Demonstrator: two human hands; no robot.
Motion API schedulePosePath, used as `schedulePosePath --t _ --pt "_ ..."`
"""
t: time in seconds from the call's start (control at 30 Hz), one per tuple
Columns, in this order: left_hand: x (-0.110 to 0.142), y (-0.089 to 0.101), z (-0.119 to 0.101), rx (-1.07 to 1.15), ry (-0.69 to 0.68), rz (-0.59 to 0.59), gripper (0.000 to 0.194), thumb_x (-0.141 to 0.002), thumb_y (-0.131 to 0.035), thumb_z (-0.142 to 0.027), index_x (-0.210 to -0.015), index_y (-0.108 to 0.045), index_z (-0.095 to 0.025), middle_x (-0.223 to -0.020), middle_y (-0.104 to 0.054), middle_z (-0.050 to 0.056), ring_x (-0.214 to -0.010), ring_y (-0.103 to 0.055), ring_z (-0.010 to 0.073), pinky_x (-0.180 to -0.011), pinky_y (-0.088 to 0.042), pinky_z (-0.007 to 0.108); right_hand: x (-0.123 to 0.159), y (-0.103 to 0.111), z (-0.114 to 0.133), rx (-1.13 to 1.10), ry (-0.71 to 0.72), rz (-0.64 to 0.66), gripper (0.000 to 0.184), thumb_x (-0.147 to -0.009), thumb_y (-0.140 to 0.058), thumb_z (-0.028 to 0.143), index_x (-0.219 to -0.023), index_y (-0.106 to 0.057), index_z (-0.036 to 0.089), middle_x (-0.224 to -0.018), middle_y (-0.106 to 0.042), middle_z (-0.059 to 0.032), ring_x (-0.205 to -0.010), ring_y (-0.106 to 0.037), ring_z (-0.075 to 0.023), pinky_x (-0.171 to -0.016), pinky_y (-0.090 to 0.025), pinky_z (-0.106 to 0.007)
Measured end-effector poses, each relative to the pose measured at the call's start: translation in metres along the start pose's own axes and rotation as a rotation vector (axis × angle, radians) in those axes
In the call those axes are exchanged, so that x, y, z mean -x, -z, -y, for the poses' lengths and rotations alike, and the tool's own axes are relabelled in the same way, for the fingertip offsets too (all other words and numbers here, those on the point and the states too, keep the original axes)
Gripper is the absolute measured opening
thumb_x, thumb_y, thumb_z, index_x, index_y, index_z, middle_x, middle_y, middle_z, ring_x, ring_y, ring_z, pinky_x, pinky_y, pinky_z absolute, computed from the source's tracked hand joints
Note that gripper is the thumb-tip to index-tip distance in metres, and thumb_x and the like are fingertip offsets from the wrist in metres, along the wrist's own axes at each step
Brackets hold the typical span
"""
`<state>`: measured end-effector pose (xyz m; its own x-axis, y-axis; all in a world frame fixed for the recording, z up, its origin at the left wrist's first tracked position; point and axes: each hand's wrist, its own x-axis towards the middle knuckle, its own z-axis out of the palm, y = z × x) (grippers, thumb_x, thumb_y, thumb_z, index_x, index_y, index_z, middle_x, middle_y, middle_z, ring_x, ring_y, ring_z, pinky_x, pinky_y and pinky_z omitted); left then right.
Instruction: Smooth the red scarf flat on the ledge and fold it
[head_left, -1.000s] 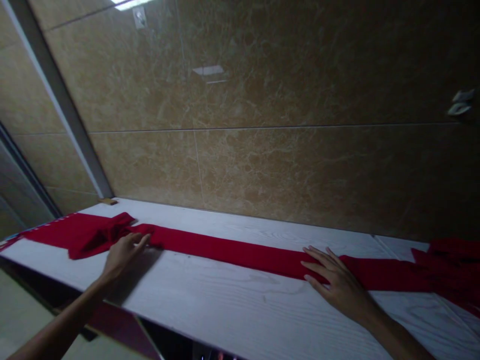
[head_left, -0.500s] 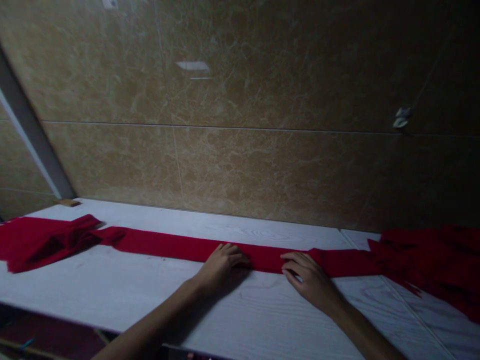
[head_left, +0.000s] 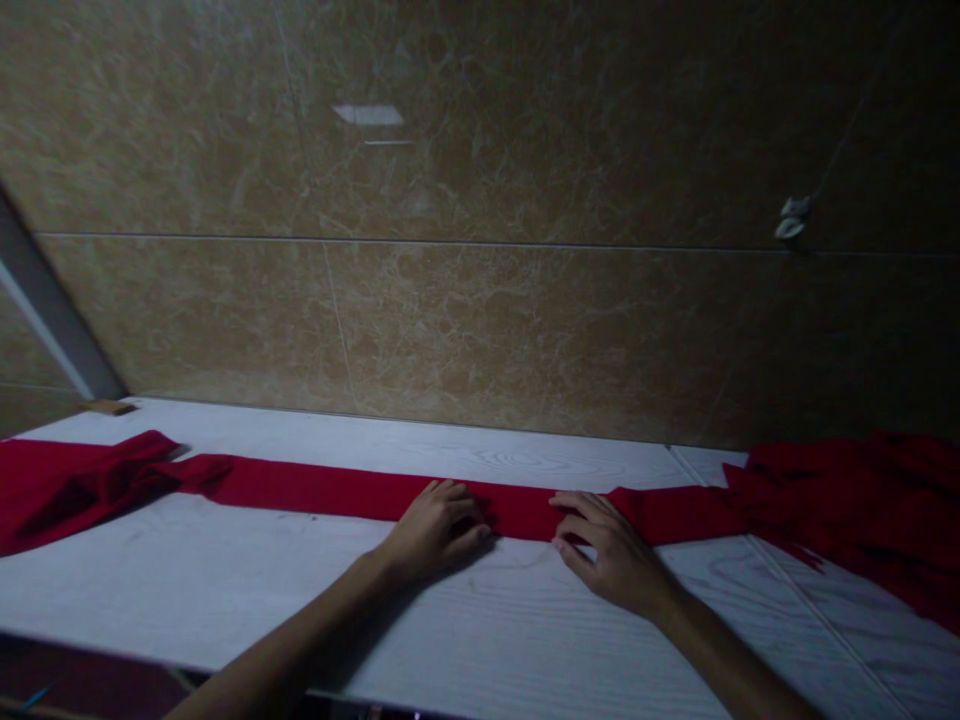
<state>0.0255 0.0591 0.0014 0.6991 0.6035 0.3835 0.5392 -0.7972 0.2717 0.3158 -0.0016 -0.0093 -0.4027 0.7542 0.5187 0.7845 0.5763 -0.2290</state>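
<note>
A long strip of red cloth (head_left: 300, 485) lies flat across the white wood-grain table, with neat, nearly parallel edges in its middle stretch. My left hand (head_left: 439, 528) rests on the strip near its centre, fingers bent and thumb apart, pressing on the near edge. A short way to the right, my right hand (head_left: 607, 550) touches the same strip with its fingers stretched out and its thumb spread below them. Neither hand is wrapped round the fabric. At the left the cloth twists into a loose, crumpled part; at the right it runs into a bunched heap.
The white table (head_left: 225, 570) ends at a tan marbled tile wall (head_left: 525, 330). A small wooden block (head_left: 109, 407) sits at the back left beside a grey post (head_left: 56, 300). A small white fitting (head_left: 792, 217) is on the wall. Below the front edge, a dark space shows.
My left thumb has swung out to the right along the strip's near edge. My right fingers are spread a little more. The whole view has shifted slightly; the cloth lies as before.
</note>
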Motion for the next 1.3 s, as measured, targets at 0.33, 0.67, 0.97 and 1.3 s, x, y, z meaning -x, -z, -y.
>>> schedulePosePath --t 0.33,0.67,0.97,1.3 --pt "-0.023 -0.025 0.003 -0.082 0.186 0.239 0.061 -0.105 -0.032 -0.057 -0.16 -0.033 -0.03 -0.167 -0.028 0.009 -0.157 -0.015 0.0369 -0.119 -0.012 0.071 -0.039 -0.032 0.024 0.044 -0.218 0.258 0.056 -0.103 -0.043 0.045 -0.154 -0.045 0.022 -0.163 -0.037 -0.0141 -0.153 -0.028 -0.0325 -0.122 -0.017 -0.066" --pt "-0.01 -0.012 0.003 -0.129 0.304 0.368 0.062 -0.104 -0.028 -0.057 -0.161 -0.025 -0.033 -0.167 -0.016 0.004 -0.157 -0.011 0.036 -0.12 -0.008 0.072 -0.045 -0.037 0.052 0.057 -0.309 0.383 0.067 -0.105 -0.032 0.056 -0.159 -0.034 0.016 -0.167 -0.025 -0.0165 -0.155 -0.019 -0.0334 -0.122 -0.009 -0.066" --pt "0.022 0.015 0.026 -0.176 0.34 0.363 0.062 -0.103 -0.032 -0.057 -0.16 -0.028 -0.033 -0.166 -0.02 0.002 -0.156 -0.014 0.0347 -0.123 -0.015 0.064 -0.028 0.02 -0.018 0.221 -0.509 0.163 0.043 -0.11 -0.036 0.037 -0.147 -0.05 0.021 -0.155 -0.05 -0.0135 -0.143 -0.045 -0.0261 -0.118 -0.033 -0.054" --pt "0.025 0.019 0.021 -0.171 0.348 0.362 0.063 -0.103 -0.03 -0.059 -0.16 -0.028 -0.032 -0.166 -0.018 0.002 -0.156 -0.012 0.0342 -0.123 -0.01 0.065 0.025 0.047 -0.077 0.443 -0.686 0.185 0.025 -0.1 -0.061 0.041 -0.109 -0.068 0.018 -0.114 -0.069 -0.0066 -0.104 -0.066 -0.0218 -0.094 -0.054 -0.046"
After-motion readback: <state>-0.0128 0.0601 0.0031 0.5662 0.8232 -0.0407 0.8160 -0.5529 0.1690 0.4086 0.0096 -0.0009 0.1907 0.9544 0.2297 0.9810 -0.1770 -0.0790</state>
